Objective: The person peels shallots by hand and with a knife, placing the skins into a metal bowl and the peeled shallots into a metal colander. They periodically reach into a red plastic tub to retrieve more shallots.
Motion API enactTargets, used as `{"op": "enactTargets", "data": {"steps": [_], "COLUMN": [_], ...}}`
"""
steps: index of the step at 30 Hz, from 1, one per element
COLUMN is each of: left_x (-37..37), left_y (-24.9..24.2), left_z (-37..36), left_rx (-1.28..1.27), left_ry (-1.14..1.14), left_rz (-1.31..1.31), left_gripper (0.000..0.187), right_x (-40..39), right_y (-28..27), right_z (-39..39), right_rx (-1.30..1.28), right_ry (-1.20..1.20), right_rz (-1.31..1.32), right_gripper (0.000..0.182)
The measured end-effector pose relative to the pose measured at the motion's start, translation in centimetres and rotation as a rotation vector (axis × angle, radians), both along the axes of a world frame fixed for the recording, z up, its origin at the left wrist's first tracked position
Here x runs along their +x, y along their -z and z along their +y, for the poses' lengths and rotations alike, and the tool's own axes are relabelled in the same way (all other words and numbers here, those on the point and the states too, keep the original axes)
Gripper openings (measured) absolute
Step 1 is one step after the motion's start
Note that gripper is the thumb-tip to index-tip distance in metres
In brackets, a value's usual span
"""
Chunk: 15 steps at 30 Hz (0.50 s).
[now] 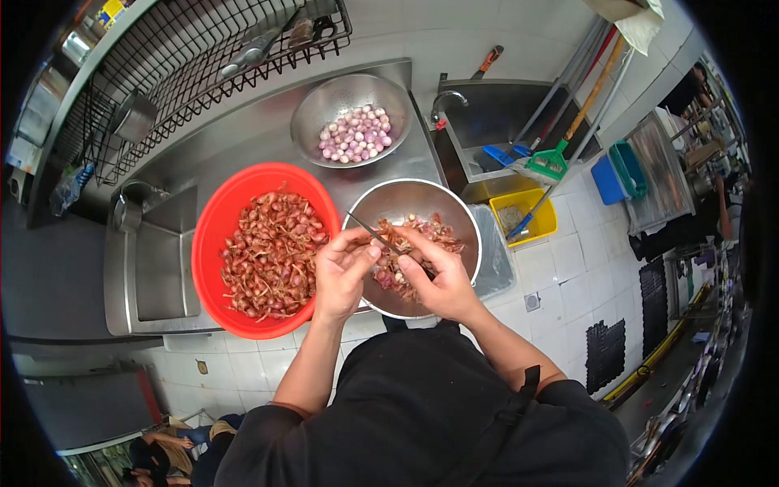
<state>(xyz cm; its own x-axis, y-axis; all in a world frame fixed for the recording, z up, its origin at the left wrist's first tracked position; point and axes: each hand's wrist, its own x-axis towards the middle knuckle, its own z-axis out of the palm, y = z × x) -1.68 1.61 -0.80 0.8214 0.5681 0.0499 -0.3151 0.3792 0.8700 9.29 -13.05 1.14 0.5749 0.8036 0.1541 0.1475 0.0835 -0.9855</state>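
My right hand (pixel 442 280) is closed round a small knife (pixel 372 231), its dark blade pointing up and to the left. Beside it, my left hand (pixel 345 264) has thumb and fingers curled together near the blade; whatever it pinches is too small to make out. Both hands are over a steel bowl (pixel 459 201) holding shallot peelings (pixel 438 234) and a few pale pieces. On the left, a red basin (pixel 213 280) is full of unpeeled shallots (pixel 272 256). Behind, a steel colander (pixel 312 101) holds peeled shallots (pixel 355 136).
A sink (pixel 166 272) lies left and another sink (pixel 503 114) back right. Brooms and a green dustpan (pixel 548 162) lean there, above a yellow bin (pixel 531 207). A wire rack (pixel 203 73) hangs over the counter. Other people are at the lower left and far right.
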Motion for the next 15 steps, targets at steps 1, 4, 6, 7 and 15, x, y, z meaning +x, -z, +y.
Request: {"op": "enactTargets", "data": {"steps": [1, 4, 6, 7, 15], "left_x": [-0.1, 0.1, 0.2, 0.4, 0.7], "left_y": [-0.1, -0.2, -0.1, -0.2, -1.4], "left_z": [-0.3, -0.9, -1.3, -1.4, -2.3], "left_rx": [-0.002, -0.014, 0.002, 0.001, 0.361], "left_ry": [-0.001, -0.059, -0.101, -0.098, -0.32], "left_rz": [-0.001, 0.011, 0.007, 0.005, 0.061], "left_gripper": [0.023, 0.024, 0.024, 0.024, 0.034], "right_x": [0.0, 0.3, 0.3, 0.1, -0.8], "right_y": [0.4, 0.9, 0.6, 0.0, -0.5], "right_z": [0.1, 0.5, 0.5, 0.4, 1.1], "right_rx": [-0.002, 0.032, 0.069, 0.068, 0.09], "right_ry": [-0.001, 0.034, 0.028, 0.03, 0.079], "right_rz": [-0.001, -0.166, -0.209, -0.21, -0.009], "right_gripper": [0.042, 0.042, 0.039, 0.039, 0.035]}}
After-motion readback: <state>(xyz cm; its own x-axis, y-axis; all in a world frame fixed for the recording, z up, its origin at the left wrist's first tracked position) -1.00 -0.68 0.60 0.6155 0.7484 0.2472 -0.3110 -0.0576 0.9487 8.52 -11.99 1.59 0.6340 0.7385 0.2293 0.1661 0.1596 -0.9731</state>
